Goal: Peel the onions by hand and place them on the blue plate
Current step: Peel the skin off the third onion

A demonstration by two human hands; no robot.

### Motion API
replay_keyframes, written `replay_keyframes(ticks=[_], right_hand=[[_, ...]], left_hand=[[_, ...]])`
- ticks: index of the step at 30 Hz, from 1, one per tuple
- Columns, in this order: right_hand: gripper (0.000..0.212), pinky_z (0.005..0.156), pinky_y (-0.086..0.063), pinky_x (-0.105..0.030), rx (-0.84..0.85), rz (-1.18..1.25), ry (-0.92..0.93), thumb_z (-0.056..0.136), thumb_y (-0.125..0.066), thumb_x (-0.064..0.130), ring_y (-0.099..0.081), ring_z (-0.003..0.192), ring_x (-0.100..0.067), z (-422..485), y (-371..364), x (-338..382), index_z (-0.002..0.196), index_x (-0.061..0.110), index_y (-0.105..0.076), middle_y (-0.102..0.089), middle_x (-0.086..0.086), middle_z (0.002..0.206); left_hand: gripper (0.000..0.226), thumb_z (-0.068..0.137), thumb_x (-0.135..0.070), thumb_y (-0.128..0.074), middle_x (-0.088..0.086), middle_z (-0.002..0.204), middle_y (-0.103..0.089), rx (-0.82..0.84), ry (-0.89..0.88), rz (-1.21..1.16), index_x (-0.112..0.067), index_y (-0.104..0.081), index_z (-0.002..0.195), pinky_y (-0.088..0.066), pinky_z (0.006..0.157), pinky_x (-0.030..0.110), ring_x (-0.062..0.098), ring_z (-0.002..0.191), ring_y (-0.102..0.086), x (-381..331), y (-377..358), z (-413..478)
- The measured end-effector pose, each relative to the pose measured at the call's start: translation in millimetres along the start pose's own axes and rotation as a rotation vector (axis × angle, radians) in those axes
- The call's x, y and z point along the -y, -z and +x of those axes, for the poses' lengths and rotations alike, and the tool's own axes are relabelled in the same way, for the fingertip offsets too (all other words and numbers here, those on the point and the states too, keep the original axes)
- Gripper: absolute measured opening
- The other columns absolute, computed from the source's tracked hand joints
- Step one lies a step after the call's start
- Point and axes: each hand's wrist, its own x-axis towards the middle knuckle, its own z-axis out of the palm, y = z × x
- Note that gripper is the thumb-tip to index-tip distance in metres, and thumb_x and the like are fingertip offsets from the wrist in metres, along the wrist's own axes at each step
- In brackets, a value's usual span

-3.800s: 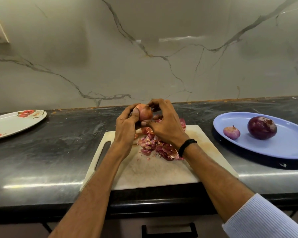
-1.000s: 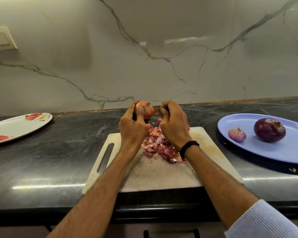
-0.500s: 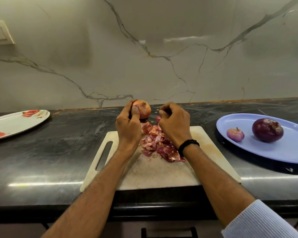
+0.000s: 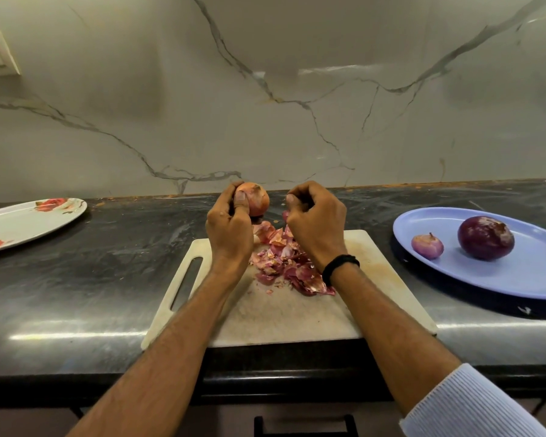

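My left hand (image 4: 229, 227) grips an orange-brown onion (image 4: 256, 198) above the far edge of the white cutting board (image 4: 281, 313), thumb pressed on its skin. A short gap to the right, my right hand (image 4: 316, 222) is curled, fingertips pinched together; whether it holds a scrap of skin I cannot tell. A heap of pink onion peels (image 4: 286, 263) lies on the board under both hands. On the blue plate (image 4: 524, 279) at the right rest a small pale purple onion (image 4: 427, 246) and a large dark purple onion (image 4: 485, 237).
A white plate with red flowers (image 4: 29, 222) sits at the far left of the dark counter (image 4: 76, 279). A marble wall rises directly behind. The counter's front edge runs just below the board, with a drawer handle (image 4: 303, 421) beneath.
My right hand has pulled away to the right of the onion, opening a gap. My left hand keeps the onion at about the same spot.
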Motion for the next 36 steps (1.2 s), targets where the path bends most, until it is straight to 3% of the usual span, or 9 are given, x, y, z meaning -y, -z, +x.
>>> replay_keyframes(ticks=[3,5,12,17,21,23,26,31,36], right_hand=[[0.004,0.069,-0.047,-0.014,0.009,0.017,0.033,0.087,-0.067,0.008,-0.061,0.076,-0.01,-1.4,-1.1,1.3,0.086,0.012,-0.066,-0.066,0.002,0.082],[0.004,0.069,-0.048,-0.012,0.01,0.038,0.055,0.087,-0.067,0.007,-0.061,0.077,-0.01,-2.3,-1.3,1.7,0.087,0.012,-0.066,-0.066,0.002,0.082],[0.006,0.069,-0.049,-0.015,0.001,0.036,0.257,0.085,-0.067,0.004,-0.058,0.078,-0.011,-5.3,-1.5,4.3,0.089,0.007,-0.066,-0.065,-0.002,0.086],[0.007,0.069,-0.047,-0.019,-0.1,0.007,0.19,0.084,-0.066,0.002,-0.056,0.078,-0.012,-1.6,-0.3,0.2,0.088,0.008,-0.065,-0.063,-0.001,0.085],[0.007,0.07,-0.048,-0.023,0.037,-0.038,0.208,0.085,-0.065,0.002,-0.056,0.078,-0.014,-7.8,-6.7,-1.9,0.089,0.008,-0.065,-0.063,-0.002,0.085],[0.01,0.071,-0.045,-0.017,0.11,-0.052,0.197,0.084,-0.065,0.002,-0.055,0.079,-0.012,-10.7,-10.1,-2.2,0.091,0.01,-0.065,-0.063,-0.001,0.086],[0.012,0.071,-0.042,-0.011,0.113,-0.041,0.191,0.084,-0.066,0.001,-0.055,0.079,-0.011,-9.9,-9.7,-1.4,0.092,0.01,-0.066,-0.063,0.0,0.087],[0.013,0.077,-0.053,-0.026,0.089,-0.012,0.224,0.086,-0.065,0.001,-0.059,0.086,-0.017,-8.2,-9.7,-1.8,0.098,0.007,-0.065,-0.065,-0.005,0.093],[0.022,0.084,-0.05,-0.024,0.159,0.014,0.257,0.087,-0.067,0.0,-0.058,0.095,-0.016,-9.4,-12.0,-3.9,0.107,0.008,-0.065,-0.063,-0.006,0.104]], left_hand=[[0.025,0.106,-0.021,-0.047,-0.02,0.103,-0.063,0.031,-0.005,0.008,-0.035,-0.067,0.11,-0.062,0.081,0.047,0.013,0.101,-0.066,0.0,-0.3,-1.8],[0.026,0.105,-0.025,-0.046,-0.015,0.107,-0.065,0.044,-0.01,0.014,-0.026,-0.069,0.118,-0.062,0.082,0.048,0.017,0.103,-0.067,2.3,-0.3,-1.9],[0.038,0.099,-0.037,-0.046,-0.001,0.113,-0.07,0.07,-0.022,0.034,-0.02,-0.068,0.124,-0.06,0.088,0.047,0.021,0.106,-0.068,6.0,-0.4,-1.8],[0.039,0.1,-0.035,-0.046,0.004,0.118,-0.068,0.067,-0.016,0.023,-0.017,-0.067,0.128,-0.061,0.086,0.049,0.023,0.109,-0.067,5.6,-0.9,-2.2],[0.029,0.105,-0.022,-0.047,0.002,0.114,-0.069,0.065,-0.012,0.031,-0.016,-0.069,0.123,-0.061,0.088,0.045,0.018,0.105,-0.067,5.3,-0.7,-1.4],[0.026,0.106,-0.019,-0.047,0.0,0.111,-0.069,0.067,-0.006,0.034,-0.019,-0.069,0.12,-0.06,0.089,0.043,0.016,0.103,-0.068,5.4,-0.6,-1.1],[0.027,0.107,-0.02,-0.047,0.001,0.115,-0.068,0.062,0.01,0.042,-0.016,-0.067,0.126,-0.059,0.092,0.041,0.017,0.106,-0.067,5.0,-0.2,0.0],[0.027,0.106,-0.02,-0.049,0.001,0.115,-0.068,0.072,0.008,0.034,-0.017,-0.066,0.127,-0.06,0.09,0.042,0.017,0.106,-0.067,6.5,-0.5,0.0],[0.024,0.105,-0.022,-0.049,-0.001,0.11,-0.07,0.076,0.007,0.009,-0.021,-0.069,0.118,-0.06,0.089,0.044,0.017,0.102,-0.069,9.0,0.4,1.7]])
